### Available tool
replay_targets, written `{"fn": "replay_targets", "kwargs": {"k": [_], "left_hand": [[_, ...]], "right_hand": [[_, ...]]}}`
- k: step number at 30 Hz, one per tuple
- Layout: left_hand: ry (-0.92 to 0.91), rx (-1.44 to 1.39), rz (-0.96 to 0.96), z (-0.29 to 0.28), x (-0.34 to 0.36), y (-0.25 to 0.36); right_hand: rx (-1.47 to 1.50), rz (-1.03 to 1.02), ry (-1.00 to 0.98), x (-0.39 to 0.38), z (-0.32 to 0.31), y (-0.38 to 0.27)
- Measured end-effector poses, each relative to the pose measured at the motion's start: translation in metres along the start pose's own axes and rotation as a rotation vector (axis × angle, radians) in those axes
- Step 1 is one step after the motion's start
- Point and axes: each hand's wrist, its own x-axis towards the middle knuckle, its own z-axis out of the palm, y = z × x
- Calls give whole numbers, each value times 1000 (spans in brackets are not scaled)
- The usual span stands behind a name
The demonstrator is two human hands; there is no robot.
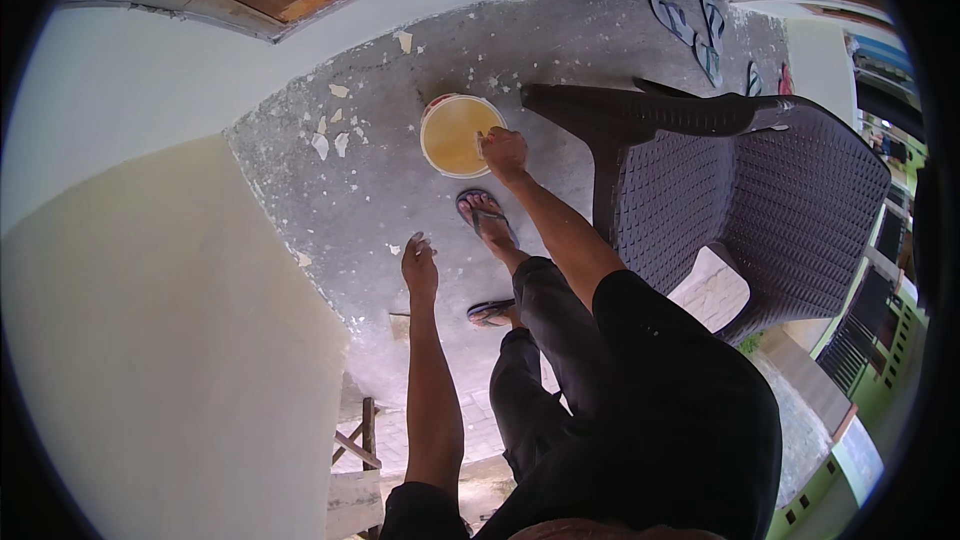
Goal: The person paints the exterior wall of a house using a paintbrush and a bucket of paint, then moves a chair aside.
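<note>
A round bucket (460, 170) with a pale rim stands on the grey floor in front of me, with yellowish contents or a yellowish inside showing. My right hand (505, 153) is over its right edge, fingers closed. A small pale and orange bit shows at the fingertips; what they grip is too small to name. My left hand (420, 268) hangs in the air, lower and to the left of the bucket. Its fingers are loosely bent and a little apart, with whitish marks on the tips and nothing plainly held.
To the right a dark woven-pattern plastic chair (690, 180) lies close to my right arm. Several flip-flops (672, 18) lie at the far right. A cream and white wall (160, 270) runs along the left. Pale flakes (320, 145) are scattered on the floor near it.
</note>
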Motion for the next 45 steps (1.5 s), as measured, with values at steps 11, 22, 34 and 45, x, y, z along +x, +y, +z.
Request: {"fn": "replay_targets", "kwargs": {"k": [11,22,34,45], "left_hand": [[73,85,15,115,123,26],[143,-124,-79,111,142,16],[472,195,-94,108,107,63],[592,-1,-167,21,-64,-3]], "right_hand": [[-173,23,24,22,-8,36],[-167,55,58,27,0,22],[-85,-151,3,17,12,36],[-86,-385,-57,-155,-4,-1]]}}
